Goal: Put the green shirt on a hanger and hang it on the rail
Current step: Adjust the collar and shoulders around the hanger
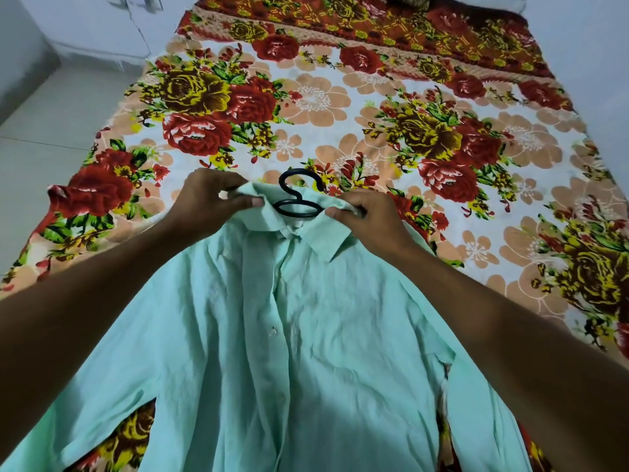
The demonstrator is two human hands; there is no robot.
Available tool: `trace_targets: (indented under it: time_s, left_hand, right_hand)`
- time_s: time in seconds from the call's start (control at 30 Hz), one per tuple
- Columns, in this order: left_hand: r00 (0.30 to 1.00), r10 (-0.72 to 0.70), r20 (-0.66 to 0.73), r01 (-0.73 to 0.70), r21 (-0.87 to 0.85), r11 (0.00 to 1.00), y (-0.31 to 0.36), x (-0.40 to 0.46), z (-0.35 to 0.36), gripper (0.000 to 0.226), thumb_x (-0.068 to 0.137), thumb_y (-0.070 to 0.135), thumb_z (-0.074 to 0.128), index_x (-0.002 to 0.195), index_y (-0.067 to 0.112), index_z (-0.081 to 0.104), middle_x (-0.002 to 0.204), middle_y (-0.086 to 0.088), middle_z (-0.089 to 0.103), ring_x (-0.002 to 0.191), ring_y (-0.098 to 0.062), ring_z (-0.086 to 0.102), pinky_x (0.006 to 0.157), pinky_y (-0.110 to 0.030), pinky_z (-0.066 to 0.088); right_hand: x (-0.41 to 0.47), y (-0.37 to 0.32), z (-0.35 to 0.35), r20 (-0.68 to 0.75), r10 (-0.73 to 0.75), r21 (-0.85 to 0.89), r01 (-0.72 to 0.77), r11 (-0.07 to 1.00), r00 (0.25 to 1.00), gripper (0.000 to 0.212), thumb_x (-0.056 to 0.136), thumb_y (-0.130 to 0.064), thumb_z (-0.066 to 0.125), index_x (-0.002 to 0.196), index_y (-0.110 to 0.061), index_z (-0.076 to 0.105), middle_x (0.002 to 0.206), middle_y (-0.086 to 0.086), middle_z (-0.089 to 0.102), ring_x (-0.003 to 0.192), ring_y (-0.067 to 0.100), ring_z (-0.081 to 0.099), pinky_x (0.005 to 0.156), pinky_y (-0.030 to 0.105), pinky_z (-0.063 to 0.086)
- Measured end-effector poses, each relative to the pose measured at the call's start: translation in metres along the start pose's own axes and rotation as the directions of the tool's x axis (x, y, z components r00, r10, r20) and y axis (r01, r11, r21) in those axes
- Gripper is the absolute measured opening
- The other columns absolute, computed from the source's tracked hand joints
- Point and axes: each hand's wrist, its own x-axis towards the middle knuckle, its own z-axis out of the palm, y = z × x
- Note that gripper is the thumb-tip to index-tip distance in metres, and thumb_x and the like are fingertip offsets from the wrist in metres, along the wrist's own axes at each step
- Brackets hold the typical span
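A pale green button-up shirt (272, 335) lies front side up on the bed, collar pointing away from me. A black hanger (297, 195) is inside it; only its hook and neck loop stick out above the collar. My left hand (211, 202) pinches the left end of the collar between thumb and fingers. My right hand (367, 219) pinches the right end of the collar. Both sleeves spread out to the sides under my forearms. No rail is in view.
The bed is covered by a floral sheet (374, 107) with red and yellow roses. A light tiled floor (51, 131) runs along the left side. White cabinet doors (95, 25) stand at the far left.
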Motion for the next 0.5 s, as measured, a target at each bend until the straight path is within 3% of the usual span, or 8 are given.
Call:
trace_targets:
  time_s: [0.07, 0.13, 0.17, 0.23, 0.27, 0.3, 0.37, 0.5]
  left_hand:
    - [0.996, -0.053, -0.075, 0.049, -0.053, 0.997, -0.006, 0.001, 0.000, 0.043, 0.081, 0.029, 0.083, 0.063, 0.002, 0.055, 0.055, 0.001, 0.046, 0.053, -0.009, 0.035, 0.053, -0.030, 0.030]
    - [0.995, -0.075, -0.061, 0.070, -0.084, 0.994, -0.011, -0.001, 0.001, 0.038, 0.080, 0.026, 0.085, 0.067, 0.004, 0.058, 0.061, -0.001, 0.046, 0.054, -0.007, 0.036, 0.052, -0.028, 0.032]
    - [0.998, -0.066, -0.010, 0.065, -0.087, 0.994, -0.007, -0.004, 0.000, 0.023, 0.077, 0.025, 0.087, 0.080, 0.010, 0.069, 0.069, 0.003, 0.057, 0.059, 0.000, 0.047, 0.056, -0.024, 0.043]
    - [0.995, -0.046, 0.087, 0.053, -0.076, 0.996, -0.005, -0.005, 0.002, 0.050, 0.072, 0.021, 0.091, 0.117, 0.024, 0.071, 0.102, 0.012, 0.071, 0.090, 0.007, 0.064, 0.080, -0.014, 0.055]
    - [0.997, -0.030, 0.072, 0.034, -0.048, 0.998, -0.007, -0.003, 0.003, 0.053, 0.072, 0.020, 0.091, 0.121, 0.024, 0.071, 0.107, 0.009, 0.072, 0.097, 0.001, 0.067, 0.086, -0.022, 0.058]
    - [0.999, -0.014, 0.042, 0.015, -0.015, 1.000, -0.008, -0.002, 0.004, 0.042, 0.074, 0.019, 0.090, 0.113, 0.019, 0.075, 0.103, 0.003, 0.075, 0.093, -0.010, 0.070, 0.085, -0.035, 0.060]
    - [1.000, -0.003, -0.009, 0.003, 0.040, 0.999, -0.014, 0.001, 0.004, 0.020, 0.078, 0.018, 0.087, 0.092, 0.009, 0.076, 0.086, -0.011, 0.075, 0.082, -0.034, 0.068, 0.076, -0.047, 0.057]
    - [0.998, 0.055, 0.001, -0.055, 0.127, 0.990, -0.014, 0.002, 0.002, 0.020, 0.079, 0.017, 0.086, 0.087, 0.006, 0.071, 0.079, -0.012, 0.069, 0.077, -0.038, 0.063, 0.069, -0.044, 0.052]
  right_hand:
    - [0.001, 0.005, 0.001, -0.111, 0.054, 0.064, -0.047, 0.997, 0.992, 0.016, 0.090, -0.023, 0.076, 0.088, -0.007, 0.078, 0.077, 0.017, 0.071, 0.069, 0.027, 0.064, 0.063, 0.041, 0.052]
    - [0.000, 0.006, -0.001, -0.115, 0.055, 0.126, -0.040, 0.991, 0.992, 0.008, 0.090, -0.021, 0.076, 0.095, -0.014, 0.079, 0.080, 0.014, 0.074, 0.072, 0.018, 0.067, 0.064, 0.038, 0.053]
    - [0.000, 0.006, -0.002, -0.065, 0.050, 0.172, -0.038, 0.984, 0.997, 0.010, 0.090, -0.021, 0.077, 0.099, -0.020, 0.077, 0.085, 0.008, 0.075, 0.077, 0.011, 0.068, 0.067, 0.034, 0.054]
    - [0.000, 0.004, -0.002, 0.055, 0.059, 0.236, -0.070, 0.969, 0.997, 0.031, 0.086, -0.018, 0.081, 0.115, -0.026, 0.072, 0.107, -0.002, 0.076, 0.096, 0.003, 0.070, 0.079, 0.026, 0.057]
    - [0.001, 0.006, -0.002, 0.066, 0.058, 0.220, -0.071, 0.973, 0.996, 0.034, 0.084, -0.018, 0.083, 0.116, -0.024, 0.072, 0.109, -0.001, 0.076, 0.097, 0.002, 0.069, 0.080, 0.024, 0.057]
    - [0.002, 0.009, -0.001, 0.047, 0.047, 0.186, -0.055, 0.981, 0.998, 0.028, 0.083, -0.018, 0.083, 0.110, -0.017, 0.076, 0.101, 0.002, 0.076, 0.089, 0.003, 0.068, 0.074, 0.024, 0.054]
    - [0.001, 0.013, 0.000, -0.013, 0.036, 0.140, -0.034, 0.990, 0.999, 0.019, 0.083, -0.017, 0.083, 0.099, -0.010, 0.079, 0.084, 0.004, 0.074, 0.076, 0.007, 0.064, 0.066, 0.027, 0.050]
    - [0.000, 0.013, -0.003, -0.004, 0.057, 0.152, -0.055, 0.987, 0.998, 0.022, 0.084, -0.017, 0.082, 0.104, -0.008, 0.079, 0.089, 0.000, 0.076, 0.081, 0.008, 0.069, 0.069, 0.026, 0.055]
